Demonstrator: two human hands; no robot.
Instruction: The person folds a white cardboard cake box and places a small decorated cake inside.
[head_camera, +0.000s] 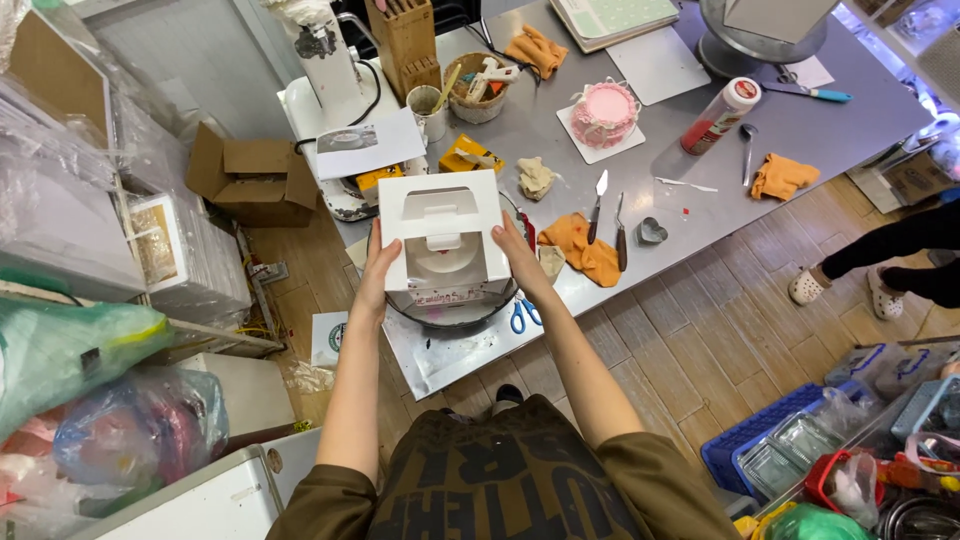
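The white cardboard cake box (443, 232) is held by its sides between left hand (376, 272) and right hand (520, 262), above the round metal turntable (452, 306). Honestly, squeezed harder, the thin walls could get crushed.

Matt white cardboard box (443, 232), brushed steel table (690, 150)

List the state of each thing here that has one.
White cake box: closed, held at both sides.
Left hand: grip on box's left side.
Right hand: grip on box's right side.
Pink cake: uncovered, on white board.
Cardboard box: flaps open.
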